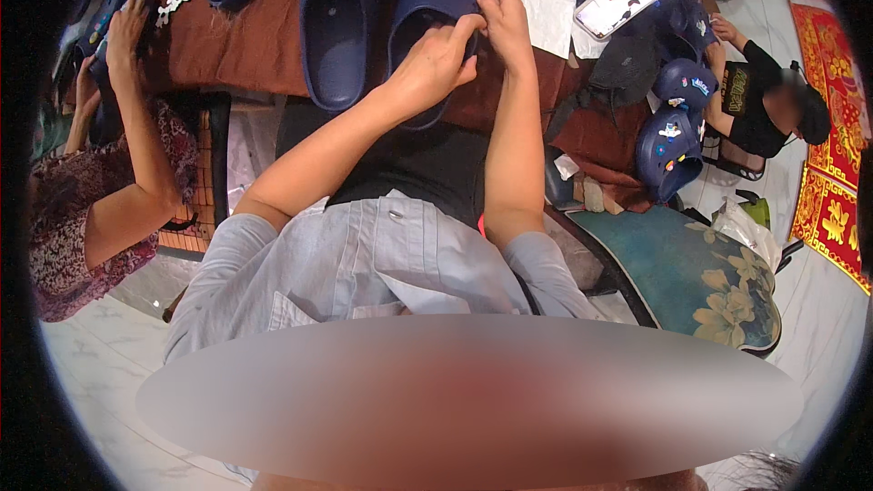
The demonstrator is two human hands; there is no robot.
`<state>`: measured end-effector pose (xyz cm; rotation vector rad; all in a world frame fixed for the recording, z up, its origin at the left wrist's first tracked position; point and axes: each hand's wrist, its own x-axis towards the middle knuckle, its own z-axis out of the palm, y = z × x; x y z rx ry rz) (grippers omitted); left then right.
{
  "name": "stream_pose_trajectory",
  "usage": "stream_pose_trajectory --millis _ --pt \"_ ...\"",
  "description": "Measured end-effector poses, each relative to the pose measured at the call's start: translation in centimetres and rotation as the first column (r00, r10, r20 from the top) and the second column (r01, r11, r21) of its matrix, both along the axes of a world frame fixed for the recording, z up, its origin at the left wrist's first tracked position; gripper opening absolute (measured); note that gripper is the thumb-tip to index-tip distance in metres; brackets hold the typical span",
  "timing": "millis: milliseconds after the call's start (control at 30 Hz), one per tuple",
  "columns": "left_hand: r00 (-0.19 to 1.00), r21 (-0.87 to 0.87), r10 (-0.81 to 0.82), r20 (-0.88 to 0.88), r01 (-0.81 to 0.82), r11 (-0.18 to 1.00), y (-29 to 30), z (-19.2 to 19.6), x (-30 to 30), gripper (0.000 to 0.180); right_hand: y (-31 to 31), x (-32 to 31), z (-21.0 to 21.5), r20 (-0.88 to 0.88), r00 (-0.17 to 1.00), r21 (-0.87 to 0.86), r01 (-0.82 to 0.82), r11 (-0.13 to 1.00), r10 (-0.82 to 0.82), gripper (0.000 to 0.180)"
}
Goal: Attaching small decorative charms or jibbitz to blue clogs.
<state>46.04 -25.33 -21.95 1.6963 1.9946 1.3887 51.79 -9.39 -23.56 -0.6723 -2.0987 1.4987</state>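
A navy blue clog (pixel 416 25) lies on the brown cloth before me, a white figure charm and a blue flower charm on its upper. My left hand (pixel 435 68) is over its foot opening, fingers curled, with the fingertips meeting my right hand. At the clog's right edge, my right hand (pixel 506 25) is closed, its fingers bent in a pinch. Whatever the fingertips of either hand hold is too small or hidden to make out. Directly left of these stands another navy clog (pixel 333 36), with charms on its upper.
Brown cloth (pixel 232 45) covers the table. A white packet (pixel 546 11) and a lit phone (pixel 617 3) lie to the right. More charmed clogs (pixel 668 150) sit at the right edge. At left a person's hand (pixel 127 32) handles a clog; another person (pixel 764 95) works at far right.
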Motion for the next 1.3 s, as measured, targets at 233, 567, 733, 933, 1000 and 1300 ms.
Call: stream_pose_trajectory --millis 233,567,733,933,1000,1300 --pt "0.998 -0.007 0.046 0.030 -0.046 0.999 0.0 -0.3 -0.1 0.049 -1.0 0.5 -0.1 -0.236 0.970 -0.331 -0.034 0.943 -0.048 0.008" --pt "0.999 -0.067 0.047 0.014 -0.046 0.997 -0.1 -0.5 0.0 0.047 2.6 4.5 2.2 0.470 0.613 0.692 0.190 0.696 -0.635 0.035" --pt "0.998 -0.037 0.063 -0.007 -0.063 0.997 -0.2 -0.4 0.0 0.046 1.3 2.9 3.2 0.337 0.609 0.759 0.275 0.590 -0.718 0.041" --pt "0.997 0.020 -0.003 -0.083 0.005 1.000 -0.1 -0.6 0.6 0.046 0.1 -3.3 2.9 0.052 0.988 0.686 0.068 0.724 -0.142 0.038" --pt "0.999 -0.017 0.002 -0.034 -0.003 1.000 -0.3 -0.5 0.3 0.046 -0.7 -4.6 3.5 0.004 0.989 0.859 0.071 0.507 -0.145 0.027" --pt "0.998 0.007 -0.043 -0.049 0.043 0.999 -0.2 -0.4 0.0 0.044 -0.6 -3.4 3.2 -0.066 0.998 0.481 0.033 0.876 -0.001 0.019"
